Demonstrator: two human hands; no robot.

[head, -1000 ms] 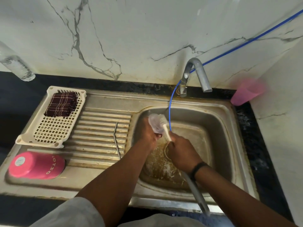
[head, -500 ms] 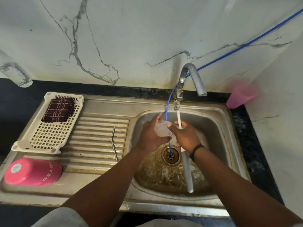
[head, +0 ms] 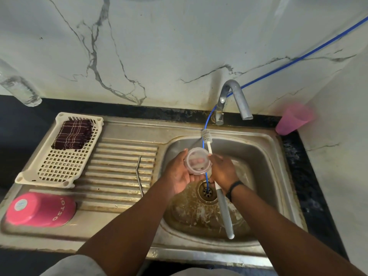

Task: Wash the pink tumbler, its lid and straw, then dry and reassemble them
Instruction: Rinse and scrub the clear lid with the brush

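Note:
Over the sink basin (head: 264, 166) my left hand (head: 179, 174) holds the clear round lid (head: 197, 161) by its rim, flat face turned up toward me. My right hand (head: 223, 172) touches the lid's right edge and grips a long bottle brush (head: 224, 208), bristle end up near the tap and grey handle pointing down toward me. The pink tumbler (head: 39, 209) lies on its side at the front left of the drainboard. The bent metal straw (head: 139, 174) lies on the drainboard ribs beside the basin.
A grey tap (head: 237, 98) arches over the basin, and a thin blue hose (head: 207, 176) runs down into the drain (head: 207, 191). A cream plastic basket (head: 59, 154) holds a folded dark checked cloth (head: 73, 134). A pink cup (head: 292, 118) stands at the back right corner.
The brush has come out of the lid and now stands upright in my right hand. My left hand has turned the lid so its face shows, slightly higher over the drain.

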